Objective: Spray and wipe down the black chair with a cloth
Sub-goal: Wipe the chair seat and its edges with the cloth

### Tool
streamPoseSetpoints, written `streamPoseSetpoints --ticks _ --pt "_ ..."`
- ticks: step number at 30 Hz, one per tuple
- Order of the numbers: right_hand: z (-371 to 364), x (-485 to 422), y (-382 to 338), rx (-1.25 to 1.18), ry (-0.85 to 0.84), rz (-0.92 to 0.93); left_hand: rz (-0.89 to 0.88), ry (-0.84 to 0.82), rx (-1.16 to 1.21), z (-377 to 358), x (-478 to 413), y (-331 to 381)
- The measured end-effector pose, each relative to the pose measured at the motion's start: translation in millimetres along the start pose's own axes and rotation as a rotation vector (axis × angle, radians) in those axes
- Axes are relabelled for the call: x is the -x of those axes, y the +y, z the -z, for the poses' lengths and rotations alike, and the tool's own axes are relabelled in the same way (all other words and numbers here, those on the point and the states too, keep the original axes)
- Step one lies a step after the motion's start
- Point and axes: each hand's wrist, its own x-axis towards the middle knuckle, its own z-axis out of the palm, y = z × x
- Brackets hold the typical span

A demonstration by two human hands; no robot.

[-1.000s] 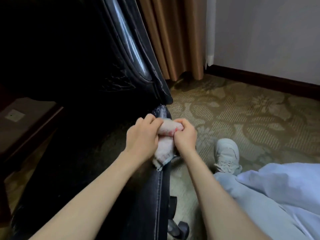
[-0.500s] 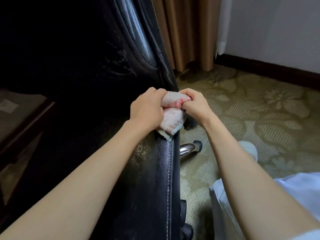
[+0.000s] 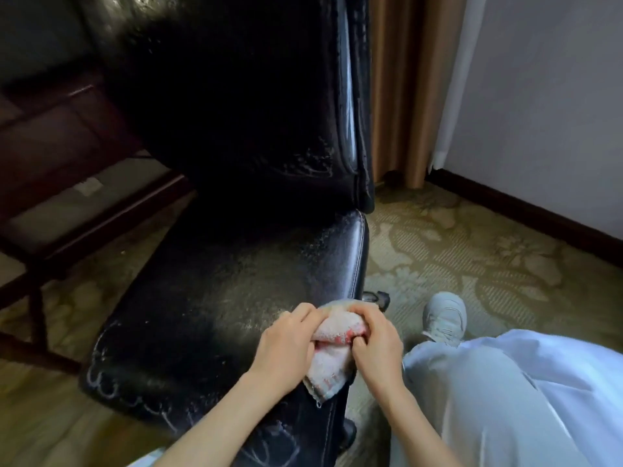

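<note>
left hand (image 3: 286,345) + right hand (image 3: 376,338): both grips curled tight on bunched white-and-red terry cloth (image 3: 332,352) | cloth at right edge of black leather chair seat (image 3: 209,298)

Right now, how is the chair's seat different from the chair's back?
The seat lies flat; the backrest stands upright behind it. The seat shows a dull, speckled grey patch; the backrest looks darker, with a shiny right edge. The left hand and right hand grip the cloth at the seat's right edge; neither hand is on the backrest. Both are black and leathery.
</note>
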Motion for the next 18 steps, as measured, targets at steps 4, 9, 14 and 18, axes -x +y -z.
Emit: streamPoseSetpoints --ticks 4,9,14,18 --pt "2.5 48.3 -5.5 -0.013 -0.052 0.002 0.015 0.038 0.002 -6.0 51.2 7.1" --pt "2.1 84.4 -9.5 -0.001 -0.098 -0.001 0.017 0.060 0.016 -10.8 92.3 3.9" --pt "5.9 76.0 -28.9 0.006 -0.120 0.144 0.007 0.194 0.003 9.1 100.1 -4.5" --pt "-3.0 46.8 -54.3 0.165 -0.177 0.331 0.102 0.254 0.004 34.6 88.5 -26.2"
